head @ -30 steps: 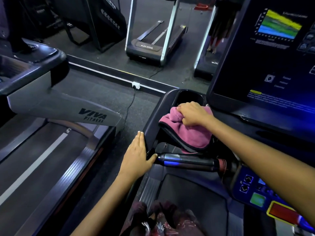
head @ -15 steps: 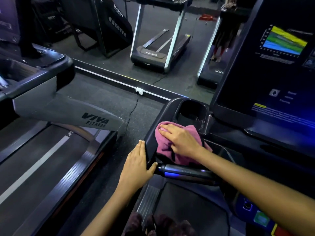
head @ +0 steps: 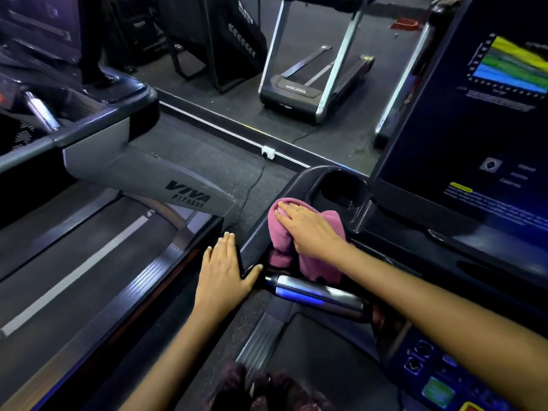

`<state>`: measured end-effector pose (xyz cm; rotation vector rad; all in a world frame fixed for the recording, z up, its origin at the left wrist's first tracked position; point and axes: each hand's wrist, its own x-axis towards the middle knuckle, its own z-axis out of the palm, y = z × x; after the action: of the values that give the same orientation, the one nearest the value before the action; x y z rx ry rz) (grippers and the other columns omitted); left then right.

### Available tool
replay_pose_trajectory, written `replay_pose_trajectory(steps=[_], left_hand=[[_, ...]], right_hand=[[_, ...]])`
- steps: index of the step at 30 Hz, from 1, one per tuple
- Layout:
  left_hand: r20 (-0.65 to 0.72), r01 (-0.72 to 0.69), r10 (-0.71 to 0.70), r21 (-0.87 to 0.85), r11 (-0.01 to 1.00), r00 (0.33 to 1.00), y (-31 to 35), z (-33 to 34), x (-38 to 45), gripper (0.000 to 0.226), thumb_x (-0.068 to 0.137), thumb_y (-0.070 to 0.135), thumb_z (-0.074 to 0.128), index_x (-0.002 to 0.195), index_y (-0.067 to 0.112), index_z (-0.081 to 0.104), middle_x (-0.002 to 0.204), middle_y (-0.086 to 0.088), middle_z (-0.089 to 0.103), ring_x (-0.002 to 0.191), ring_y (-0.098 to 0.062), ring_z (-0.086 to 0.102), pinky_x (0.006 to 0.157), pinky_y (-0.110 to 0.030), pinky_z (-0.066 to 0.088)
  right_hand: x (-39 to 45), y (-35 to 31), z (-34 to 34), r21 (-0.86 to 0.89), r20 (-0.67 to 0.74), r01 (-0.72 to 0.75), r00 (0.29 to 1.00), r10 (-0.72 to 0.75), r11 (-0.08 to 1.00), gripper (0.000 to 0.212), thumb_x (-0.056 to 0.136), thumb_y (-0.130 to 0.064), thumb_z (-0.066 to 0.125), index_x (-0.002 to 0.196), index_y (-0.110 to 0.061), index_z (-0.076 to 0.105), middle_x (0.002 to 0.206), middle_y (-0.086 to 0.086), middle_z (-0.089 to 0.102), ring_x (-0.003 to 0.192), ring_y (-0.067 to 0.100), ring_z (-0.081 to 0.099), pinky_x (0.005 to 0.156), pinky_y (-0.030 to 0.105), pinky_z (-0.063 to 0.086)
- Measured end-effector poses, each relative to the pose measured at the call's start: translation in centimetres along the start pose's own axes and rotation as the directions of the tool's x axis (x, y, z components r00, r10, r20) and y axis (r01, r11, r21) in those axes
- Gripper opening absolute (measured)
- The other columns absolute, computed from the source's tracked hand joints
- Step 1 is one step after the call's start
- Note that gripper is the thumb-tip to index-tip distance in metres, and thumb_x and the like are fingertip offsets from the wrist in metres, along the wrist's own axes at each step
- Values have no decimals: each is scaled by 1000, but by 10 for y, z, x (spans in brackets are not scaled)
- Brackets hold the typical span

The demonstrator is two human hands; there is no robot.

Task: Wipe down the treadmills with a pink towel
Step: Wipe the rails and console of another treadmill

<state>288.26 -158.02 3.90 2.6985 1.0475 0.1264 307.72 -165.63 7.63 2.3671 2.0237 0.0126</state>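
The pink towel (head: 308,247) is a soft, bunched cloth draped over the left front corner of the near treadmill's dark console (head: 284,188), just in front of the empty cup holder (head: 341,188), with folds hanging toward the shiny handlebar (head: 317,292). A second treadmill (head: 142,173), grey with "VIVA FITNESS" lettering, stands to the left across a strip of floor.

Soft fuzzy cloth towel (head: 308,256); glossy black plastic console (head: 299,185); shiny metal handgrip (head: 320,290)
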Motion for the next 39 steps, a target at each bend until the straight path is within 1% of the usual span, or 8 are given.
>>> replay_pose_trajectory(steps=[7,11,19,24,28,31,35,39], left_hand=[[-18,167,-167,-19,986,986,-4,1,-30,111,66,79,7,148,4,18,156,-9,18,144,-20,17,116,-37,9],[-28,258,-257,23,966,966,-9,-2,-47,114,64,80,3,148,5,19,156,-9,18,144,-20,16,117,-38,11],[-30,286,-285,120,950,958,-7,1,-60,114,65,81,1,147,5,22,155,-9,22,144,-19,18,116,-38,10],[-33,289,-288,160,944,957,-2,-1,-60,114,63,81,-1,147,8,23,155,-7,23,143,-18,18,115,-37,10],[-49,281,-277,120,952,960,-3,-3,-57,111,66,81,6,144,6,30,151,-9,32,140,-20,27,114,-38,16],[-63,278,-272,128,952,960,-2,-3,-58,109,67,80,9,141,4,35,147,-11,39,136,-22,33,111,-39,20],[-50,264,-260,180,948,964,0,-5,-56,110,65,80,6,142,6,32,146,-9,39,134,-21,35,110,-38,22],[-59,251,-244,156,955,968,-3,-4,-58,108,68,80,8,142,6,31,146,-8,39,135,-20,34,111,-37,22]], right_hand=[[16,-19,-13,170,33,160,985,-168,972,53,86,-18,52,138,-12,43,149,2,35,138,15,27,107,22,17],[14,-12,-9,283,4,114,993,-120,952,52,92,-47,48,134,-17,50,145,-1,41,135,16,33,111,32,25],[40,-23,-6,253,-7,77,997,-78,965,32,97,-28,40,107,-11,66,119,6,61,114,23,52,98,33,32],[9,-44,6,275,-78,309,951,-299,911,38,93,-41,46,115,-15,64,133,4,54,127,25,43,108,40,21],[9,-45,0,42,38,-77,996,76,996,45,92,-59,34,129,-39,50,150,7,24,134,39,22,103,65,16],[0,-66,8,20,-30,-188,982,188,982,41,93,-51,38,126,-32,53,138,12,37,112,37,42,88,48,38],[-3,-69,23,-81,-294,-15,956,-10,997,34,86,-47,43,92,-28,70,97,4,63,77,28,55,60,33,41],[21,-41,11,-28,-226,59,972,-64,998,39,93,-46,37,92,-25,70,102,3,61,92,29,51,74,37,37]])
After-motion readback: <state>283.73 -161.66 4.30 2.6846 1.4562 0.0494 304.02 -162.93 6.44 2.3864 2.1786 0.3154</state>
